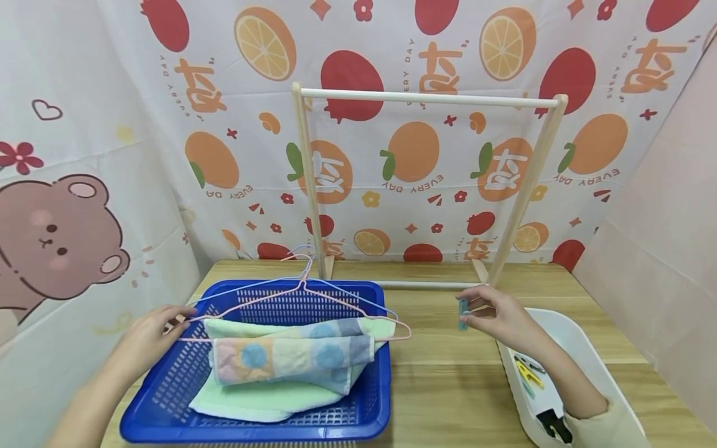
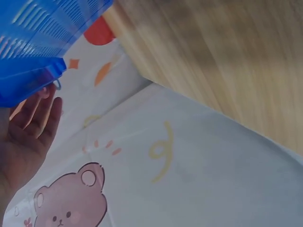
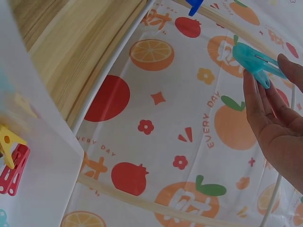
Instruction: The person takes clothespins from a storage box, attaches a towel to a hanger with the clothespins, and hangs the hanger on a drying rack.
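Note:
My left hand (image 1: 154,339) pinches the left end of a pink hanger (image 1: 257,303) above a blue basket (image 1: 137,429). A small towel with coloured squares and blue dots (image 1: 291,359) is folded over the hanger's lower bar. Behind it lies a blue hanger (image 1: 241,287), and a pale green towel (image 1: 252,398) spreads in the basket below. Between thumb and fingers, my right hand (image 1: 498,316) holds a teal clothespin (image 3: 251,59), in the air to the right of the basket. In the left wrist view the basket hides part of the left hand's fingertips.
A wooden rack with a white top rail (image 1: 426,97) stands at the back of the table (image 1: 437,398). Under the right forearm is a white bin (image 1: 607,386) with several clothespins, including a yellow clothespin (image 1: 526,375). Printed cloth walls enclose the table.

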